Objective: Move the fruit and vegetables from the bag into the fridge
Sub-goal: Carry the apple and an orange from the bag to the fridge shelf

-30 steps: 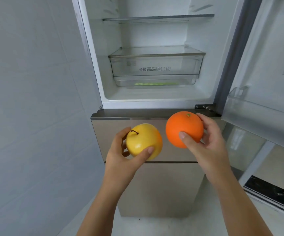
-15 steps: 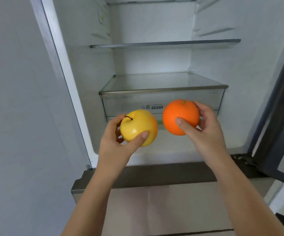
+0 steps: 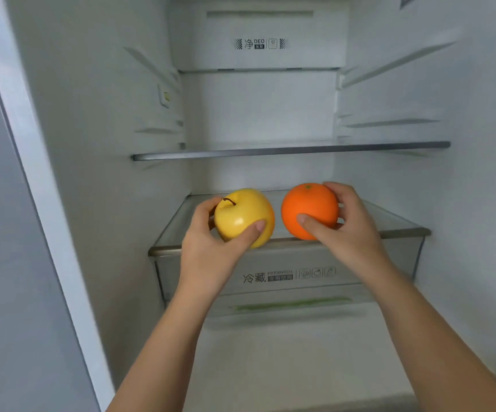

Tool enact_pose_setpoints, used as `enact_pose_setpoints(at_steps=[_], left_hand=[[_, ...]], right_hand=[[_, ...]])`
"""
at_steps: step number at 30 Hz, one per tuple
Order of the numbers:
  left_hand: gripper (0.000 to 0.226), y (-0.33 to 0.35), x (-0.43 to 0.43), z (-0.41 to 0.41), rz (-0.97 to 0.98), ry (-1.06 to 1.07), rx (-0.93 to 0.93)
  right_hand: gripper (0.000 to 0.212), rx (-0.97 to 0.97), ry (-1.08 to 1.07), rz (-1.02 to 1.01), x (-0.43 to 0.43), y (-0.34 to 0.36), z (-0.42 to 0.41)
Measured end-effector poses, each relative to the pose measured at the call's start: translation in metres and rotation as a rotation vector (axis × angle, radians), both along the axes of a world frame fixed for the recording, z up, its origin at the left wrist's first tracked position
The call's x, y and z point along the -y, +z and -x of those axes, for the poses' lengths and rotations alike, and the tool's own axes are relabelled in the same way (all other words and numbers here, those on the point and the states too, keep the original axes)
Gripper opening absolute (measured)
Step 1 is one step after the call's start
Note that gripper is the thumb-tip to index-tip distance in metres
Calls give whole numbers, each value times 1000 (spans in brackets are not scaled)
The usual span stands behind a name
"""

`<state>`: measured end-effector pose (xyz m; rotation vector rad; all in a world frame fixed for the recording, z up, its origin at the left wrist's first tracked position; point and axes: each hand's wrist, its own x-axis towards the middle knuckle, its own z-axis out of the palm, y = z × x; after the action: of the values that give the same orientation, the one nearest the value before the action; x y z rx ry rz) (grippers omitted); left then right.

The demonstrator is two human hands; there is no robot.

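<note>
The person stands before the open white fridge [image 3: 92,144] with one fruit in each of the two hands. The left hand [image 3: 208,248] holds a smooth, round yellow apple [image 3: 242,217] with a short dark stem; the thumb lies across the front of it and the other fingers curl around its far left side. The right hand [image 3: 350,227] holds a round, bright orange fruit [image 3: 309,209] in the same manner, thumb in front and fingers behind. The two fruits are side by side, near each other but not touching, and both are in the air, not yet set down. They are at the front edge of the flat glass shelf [image 3: 404,232] with a grey metal rim, which covers the clear plastic drawer [image 3: 270,275] with printed signs on its front. From the hands this shelf lies straight ahead and slightly below, so the coming move is probably a short reach forward and down. Both hands are about equally near to it: the yellow apple is before its left half and the orange fruit before its middle. The fruits are round and have no long axis; the stem of the yellow apple points up. A round fruit may roll on the glass, so it seems wise to place it behind the rim. The upper glass shelf [image 3: 285,150] is higher and farther. The bag is not in view.
</note>
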<state>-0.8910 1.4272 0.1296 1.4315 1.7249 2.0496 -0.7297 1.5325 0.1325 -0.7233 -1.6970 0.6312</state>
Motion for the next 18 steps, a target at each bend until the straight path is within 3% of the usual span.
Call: enact_pose_setpoints(at_steps=[6, 12, 16, 18], left_hand=[[61, 28, -40, 21, 116, -2, -82], [53, 38, -81, 48, 239, -87, -17], [80, 42, -104, 60, 365, -149, 48], [83, 45, -114, 63, 416, -171, 37]], right_hand=[[60, 142, 85, 88, -57, 28, 17], [54, 274, 168, 140, -104, 45, 24], [54, 328, 244, 202, -125, 52, 29], [54, 344, 303, 250, -133, 53, 32]])
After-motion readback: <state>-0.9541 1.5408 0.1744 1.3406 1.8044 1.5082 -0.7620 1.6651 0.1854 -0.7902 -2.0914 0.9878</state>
